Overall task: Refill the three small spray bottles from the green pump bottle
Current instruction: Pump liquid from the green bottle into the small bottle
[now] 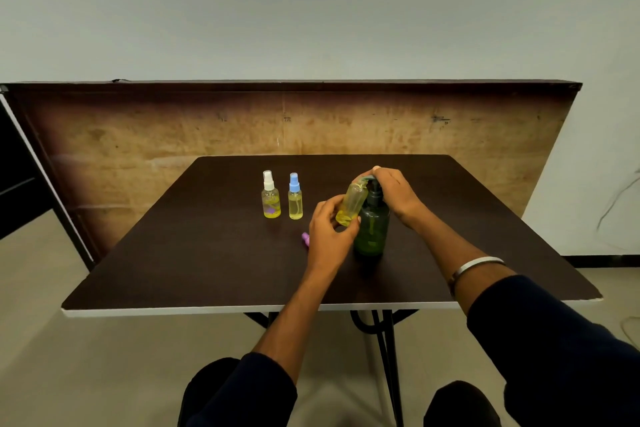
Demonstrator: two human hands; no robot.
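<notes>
Holding tilted open bottle (351, 204) w/ L hand (327, 236); R hand (393, 192) grip curled on green pump bottle (372, 225) head.

Before you stands a dark-topped bench (207, 253) with a pale front edge, carried on black metal legs (388, 350). Behind it a second tabletop (173, 149) rests on its long edge against the wall — its worn brown underside faces you, darker toward the rim. The wall (311, 10) is plain and pale, evenly lit. The floor (69, 374) is a dull beige. At far left you see a dark panel (17, 177).
</notes>
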